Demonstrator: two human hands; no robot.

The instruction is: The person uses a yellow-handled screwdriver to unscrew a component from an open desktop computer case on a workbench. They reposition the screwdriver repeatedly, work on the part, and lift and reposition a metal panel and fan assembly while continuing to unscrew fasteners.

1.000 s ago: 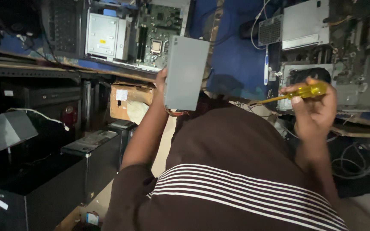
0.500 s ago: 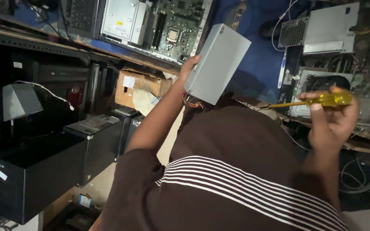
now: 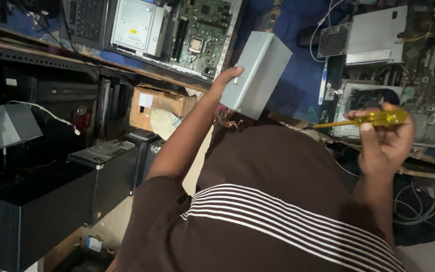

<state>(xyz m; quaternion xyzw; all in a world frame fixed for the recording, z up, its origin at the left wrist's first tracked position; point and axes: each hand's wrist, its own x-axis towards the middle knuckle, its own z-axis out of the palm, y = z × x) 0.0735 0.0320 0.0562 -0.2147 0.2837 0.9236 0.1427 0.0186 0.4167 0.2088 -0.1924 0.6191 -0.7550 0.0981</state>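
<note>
So our left hand [image 3: 226, 80] is wrapped around the grey metal box [image 3: 255, 74], lifted off the blue bench [image 3: 293, 75] for a look, while our right hand [image 3: 384, 138] grips the yellow screwdriver [image 3: 366, 120] right of it.

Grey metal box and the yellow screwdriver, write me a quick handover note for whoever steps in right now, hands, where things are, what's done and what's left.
Left hand: grips the grey metal box, apparently a power supply unit, lifted above the blue workbench; wires hang from its lower end.
Right hand: shut on the yellow-handled screwdriver, tip pointing left, touching nothing.
Nearby: an open computer case with a green motherboard left of the box, another opened chassis behind the screwdriver.
Done: the box is free of any case.
Left: set the box down somewhere; whether any screws remain cannot be told.
</note>
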